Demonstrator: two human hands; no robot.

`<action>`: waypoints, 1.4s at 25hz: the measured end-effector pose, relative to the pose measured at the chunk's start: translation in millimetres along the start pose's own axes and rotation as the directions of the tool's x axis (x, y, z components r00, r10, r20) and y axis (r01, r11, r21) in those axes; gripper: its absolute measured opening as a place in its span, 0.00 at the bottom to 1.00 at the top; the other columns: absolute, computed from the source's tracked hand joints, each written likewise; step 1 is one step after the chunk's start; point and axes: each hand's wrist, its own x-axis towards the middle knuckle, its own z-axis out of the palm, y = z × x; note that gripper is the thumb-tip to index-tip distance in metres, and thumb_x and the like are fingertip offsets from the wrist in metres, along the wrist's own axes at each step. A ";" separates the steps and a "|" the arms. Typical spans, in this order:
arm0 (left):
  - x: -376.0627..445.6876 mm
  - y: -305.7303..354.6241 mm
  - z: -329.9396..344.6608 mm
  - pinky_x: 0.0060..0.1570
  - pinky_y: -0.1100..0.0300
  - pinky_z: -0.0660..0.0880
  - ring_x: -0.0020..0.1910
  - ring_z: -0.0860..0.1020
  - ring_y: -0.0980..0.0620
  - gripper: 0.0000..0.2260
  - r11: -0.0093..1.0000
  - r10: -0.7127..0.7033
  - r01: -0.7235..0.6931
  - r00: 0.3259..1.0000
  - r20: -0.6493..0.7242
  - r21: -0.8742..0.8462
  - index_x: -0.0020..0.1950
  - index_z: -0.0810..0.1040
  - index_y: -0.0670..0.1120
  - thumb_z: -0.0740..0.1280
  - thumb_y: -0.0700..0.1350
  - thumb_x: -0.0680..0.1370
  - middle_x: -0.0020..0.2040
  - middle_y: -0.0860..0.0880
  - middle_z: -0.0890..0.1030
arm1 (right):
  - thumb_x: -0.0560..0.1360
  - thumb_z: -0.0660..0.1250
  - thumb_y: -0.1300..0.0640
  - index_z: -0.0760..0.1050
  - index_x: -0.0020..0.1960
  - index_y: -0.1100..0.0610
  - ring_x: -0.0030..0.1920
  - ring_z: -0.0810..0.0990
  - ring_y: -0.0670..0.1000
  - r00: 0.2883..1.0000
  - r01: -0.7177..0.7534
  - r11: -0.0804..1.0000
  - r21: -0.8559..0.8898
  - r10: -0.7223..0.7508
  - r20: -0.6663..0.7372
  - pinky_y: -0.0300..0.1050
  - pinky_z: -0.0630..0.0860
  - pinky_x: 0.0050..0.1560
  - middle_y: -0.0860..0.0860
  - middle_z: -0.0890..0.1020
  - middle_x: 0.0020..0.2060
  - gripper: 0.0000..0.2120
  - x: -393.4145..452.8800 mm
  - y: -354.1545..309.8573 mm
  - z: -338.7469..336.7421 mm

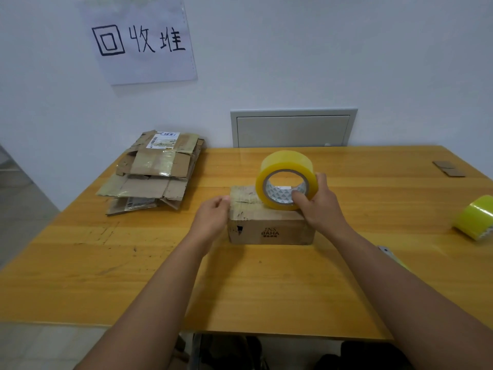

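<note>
My one view comes from a wide-angle camera worn on the person's head, looking forward and down across the wooden bench [266,276] toward the white wall [373,62] behind it. It sits close: the left forearm [160,303] and right forearm [400,295] run in from the bottom edge, the small cardboard box [269,231] lies near the middle, and the handwritten paper sign [138,38] shows at upper left.
</note>
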 end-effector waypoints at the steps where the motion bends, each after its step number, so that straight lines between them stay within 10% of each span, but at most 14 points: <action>1: -8.4 2.4 0.7 0.62 0.55 0.71 0.62 0.73 0.52 0.17 0.999 0.015 -0.018 0.998 0.065 0.042 0.71 0.72 0.47 0.57 0.50 0.84 0.66 0.50 0.75 | 0.76 0.67 0.54 0.66 0.58 0.56 0.42 0.79 0.57 1.000 -0.001 1.000 -0.002 0.001 0.004 0.52 0.74 0.39 0.57 0.79 0.42 0.15 -0.7 0.1 -0.2; 9: -9.3 -9.3 20.5 0.75 0.55 0.53 0.79 0.50 0.54 0.30 0.668 0.415 -0.446 0.888 0.199 0.595 0.81 0.50 0.45 0.55 0.56 0.83 0.81 0.49 0.54 | 0.75 0.70 0.49 0.64 0.59 0.54 0.42 0.78 0.51 0.998 -0.022 0.998 -0.064 0.026 0.061 0.48 0.75 0.40 0.50 0.79 0.44 0.20 0.7 -4.9 -7.2; 21: -5.2 -11.5 19.3 0.77 0.53 0.45 0.79 0.47 0.54 0.34 0.468 0.373 -0.443 0.883 0.284 0.765 0.81 0.48 0.49 0.45 0.66 0.80 0.81 0.50 0.50 | 0.76 0.67 0.60 0.70 0.63 0.55 0.52 0.74 0.53 0.997 0.021 0.999 -0.037 -0.024 -0.078 0.48 0.71 0.48 0.52 0.77 0.53 0.17 14.8 -1.2 -64.8; 27: -5.6 -12.2 22.0 0.77 0.50 0.44 0.80 0.46 0.51 0.42 0.326 0.394 -0.446 0.865 0.309 0.833 0.80 0.48 0.58 0.33 0.76 0.69 0.81 0.47 0.50 | 0.77 0.68 0.56 0.70 0.56 0.49 0.50 0.82 0.54 0.963 -0.269 0.894 0.359 0.250 0.099 0.50 0.82 0.43 0.54 0.79 0.54 0.10 0.4 16.5 -39.7; 35: -7.6 -0.2 38.6 0.76 0.58 0.44 0.80 0.46 0.51 0.35 0.295 0.387 -0.474 0.853 0.350 0.830 0.81 0.49 0.43 0.42 0.64 0.80 0.81 0.46 0.48 | 0.73 0.74 0.52 0.68 0.53 0.44 0.48 0.83 0.54 0.960 -0.270 0.876 0.400 0.276 0.043 0.49 0.81 0.41 0.50 0.80 0.52 0.16 0.0 15.8 -23.1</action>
